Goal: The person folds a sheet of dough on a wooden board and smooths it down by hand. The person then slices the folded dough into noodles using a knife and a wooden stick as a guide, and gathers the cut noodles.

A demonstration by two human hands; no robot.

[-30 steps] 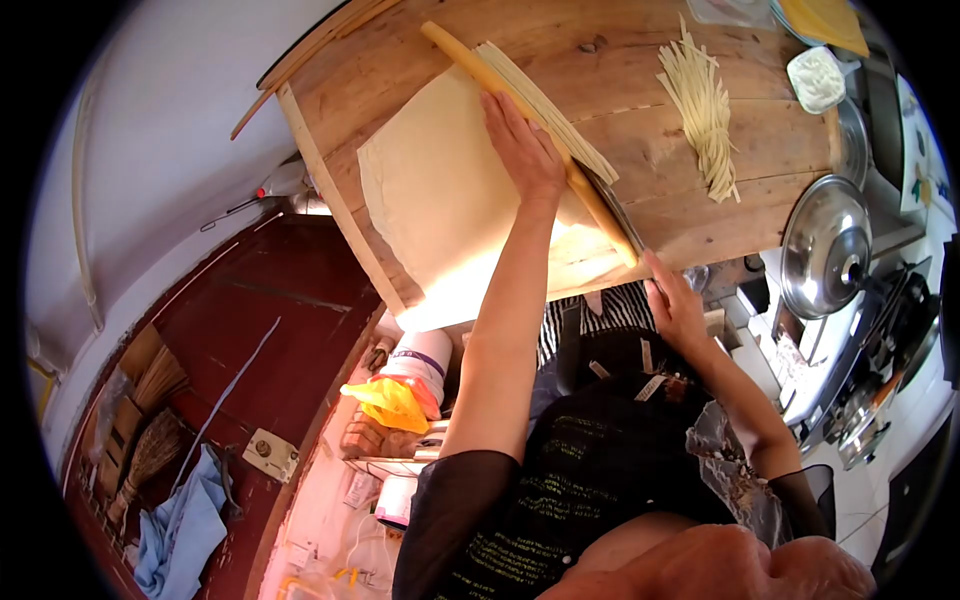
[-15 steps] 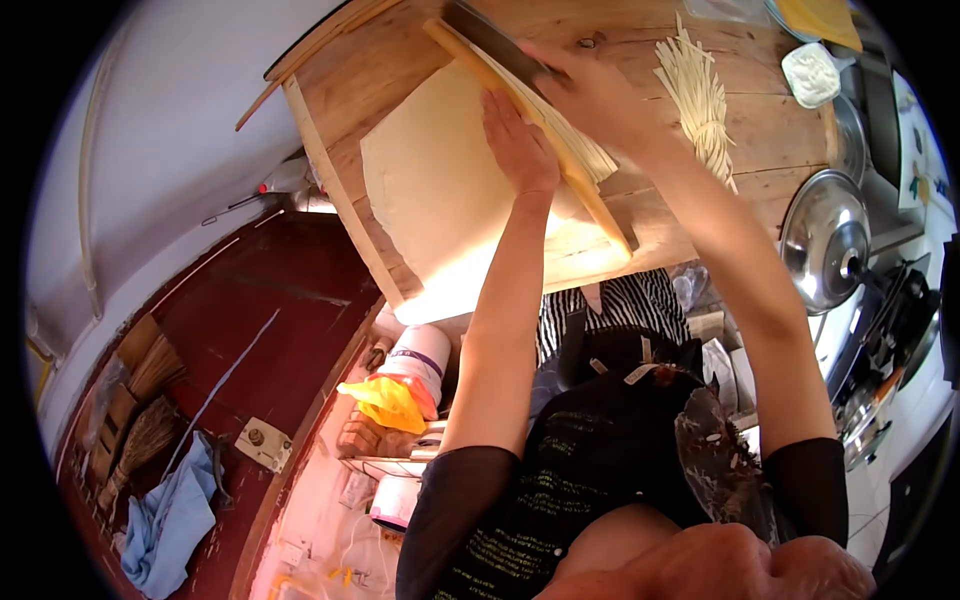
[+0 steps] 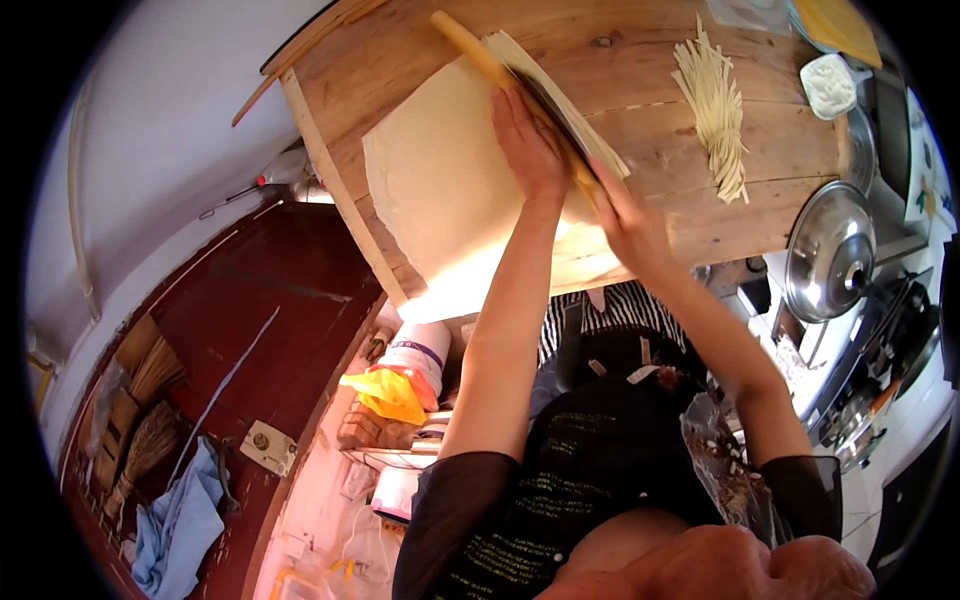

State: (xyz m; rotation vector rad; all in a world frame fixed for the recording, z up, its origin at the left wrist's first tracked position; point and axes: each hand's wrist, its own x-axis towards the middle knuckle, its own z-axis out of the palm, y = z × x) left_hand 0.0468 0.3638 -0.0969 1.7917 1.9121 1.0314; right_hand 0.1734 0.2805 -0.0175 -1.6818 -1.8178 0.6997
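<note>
On the wooden board (image 3: 660, 120) lies a large sheet of dough (image 3: 440, 170), lit brightly at its lower edge. A rolling pin (image 3: 465, 40) rests slantwise across it. My left hand (image 3: 530, 145) lies flat on the pin and dough with its fingers stretched out. My right hand (image 3: 630, 225) is wrapped round the handle of a knife (image 3: 558, 115), whose blade runs along the pin's right side. Right of the blade are narrow layers of dough (image 3: 515, 55). A bundle of cut noodles (image 3: 715, 115) lies farther right.
A white container of flour (image 3: 829, 86) stands at the board's right end, near a steel lid (image 3: 830, 250). Left and below are a dark red surface (image 3: 270, 290), a blue cloth (image 3: 180, 520), a broom (image 3: 150, 450) and a yellow bag (image 3: 388, 394).
My right hand and the knife went from the board's near edge up to the pin's far end, then came back down along the pin. My left hand has barely moved.
</note>
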